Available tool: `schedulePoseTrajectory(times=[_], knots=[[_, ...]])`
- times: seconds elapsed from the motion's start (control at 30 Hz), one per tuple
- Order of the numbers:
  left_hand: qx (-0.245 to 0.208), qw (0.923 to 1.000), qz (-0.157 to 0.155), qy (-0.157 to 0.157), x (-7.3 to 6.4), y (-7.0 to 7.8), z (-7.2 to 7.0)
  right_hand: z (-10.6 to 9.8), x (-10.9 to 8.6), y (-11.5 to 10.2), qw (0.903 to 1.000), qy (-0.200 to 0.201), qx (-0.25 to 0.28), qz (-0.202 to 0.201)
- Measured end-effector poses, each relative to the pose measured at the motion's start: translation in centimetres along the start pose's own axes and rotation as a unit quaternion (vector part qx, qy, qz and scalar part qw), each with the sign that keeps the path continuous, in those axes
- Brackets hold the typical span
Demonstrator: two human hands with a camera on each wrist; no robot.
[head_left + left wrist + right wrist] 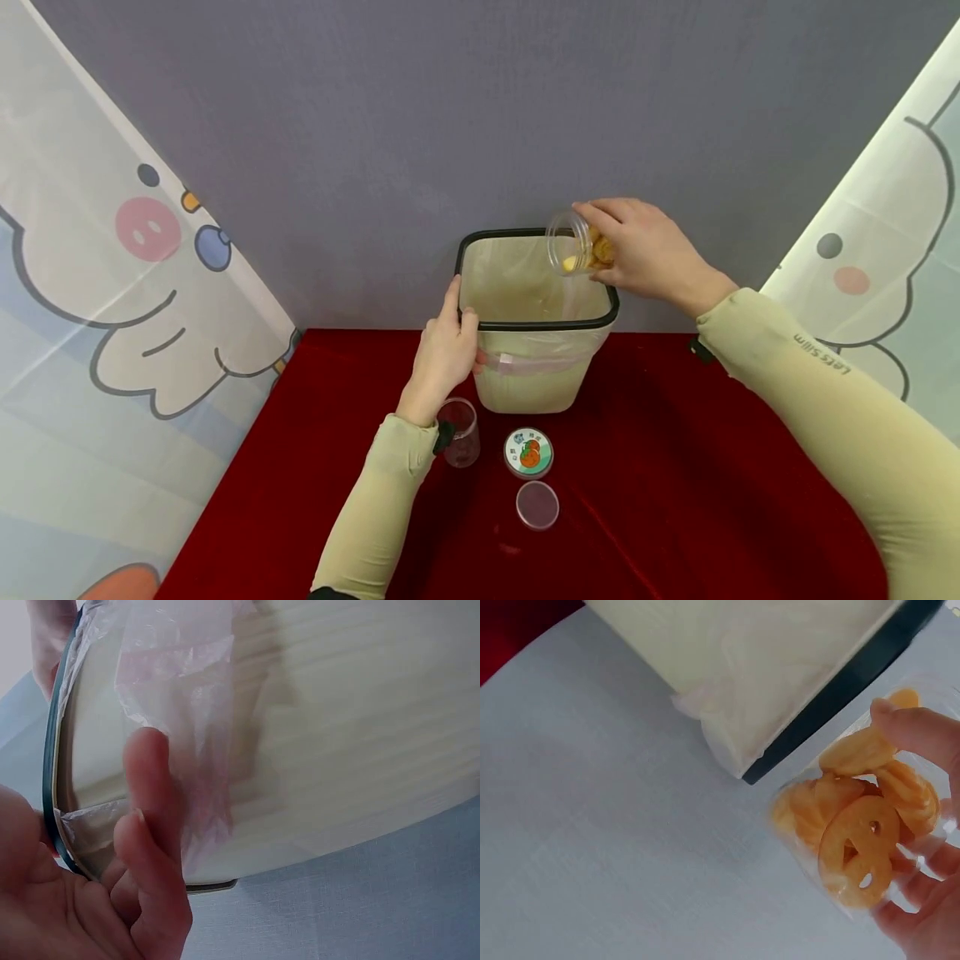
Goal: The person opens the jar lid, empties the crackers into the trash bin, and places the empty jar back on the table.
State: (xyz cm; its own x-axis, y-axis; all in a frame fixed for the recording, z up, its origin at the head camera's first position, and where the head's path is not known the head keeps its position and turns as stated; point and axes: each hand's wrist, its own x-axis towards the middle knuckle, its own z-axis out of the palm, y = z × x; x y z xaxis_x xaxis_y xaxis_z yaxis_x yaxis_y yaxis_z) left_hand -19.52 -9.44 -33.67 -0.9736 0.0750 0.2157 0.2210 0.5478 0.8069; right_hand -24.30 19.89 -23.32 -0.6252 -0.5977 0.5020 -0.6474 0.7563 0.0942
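Observation:
A cream trash bin (525,387) with a dark rim and a thin plastic liner (176,667) stands against the back wall. My left hand (442,346) grips its rim at the near left corner, fingers against the outside in the left wrist view. Over the bin's right side, my right hand (648,250) holds a clear plastic jar (562,242) tipped sideways, its mouth facing left over the bin opening. Yellow-orange face-shaped snacks (859,851) lie inside the jar, bunched toward its bottom end.
On the red cloth (675,500) in front of the bin stands a second clear jar (463,442), partly behind my left wrist. Next to it lie a round lid (528,452) with an orange fruit picture and a plain translucent lid (537,505). Cartoon-printed curtains (90,275) hang on both sides.

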Motion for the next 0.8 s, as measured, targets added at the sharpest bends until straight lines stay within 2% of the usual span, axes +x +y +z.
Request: schedulePoseTrajectory(times=[0.13, 0.27, 0.5, 0.8], knots=[[-0.010, 1.0000, -0.002, -0.001, 0.1, -0.1, 0.1, 0.4, -0.2, 0.2, 0.9988, 0.028, -0.017, -0.038], [-0.008, 0.9999, -0.007, 0.000, 0.2, -0.3, 0.2, 0.8, -0.3, 0.2, 0.9978, 0.033, -0.025, -0.051], [0.006, 0.9999, -0.015, 0.007, 0.1, -0.5, 0.2, 1.2, -0.6, 0.1, 0.9910, 0.053, -0.071, -0.100], [0.018, 0.9997, -0.006, 0.013, 0.1, -0.4, 0.2, 1.5, -0.6, 0.0, 0.9909, 0.060, -0.062, -0.103]])
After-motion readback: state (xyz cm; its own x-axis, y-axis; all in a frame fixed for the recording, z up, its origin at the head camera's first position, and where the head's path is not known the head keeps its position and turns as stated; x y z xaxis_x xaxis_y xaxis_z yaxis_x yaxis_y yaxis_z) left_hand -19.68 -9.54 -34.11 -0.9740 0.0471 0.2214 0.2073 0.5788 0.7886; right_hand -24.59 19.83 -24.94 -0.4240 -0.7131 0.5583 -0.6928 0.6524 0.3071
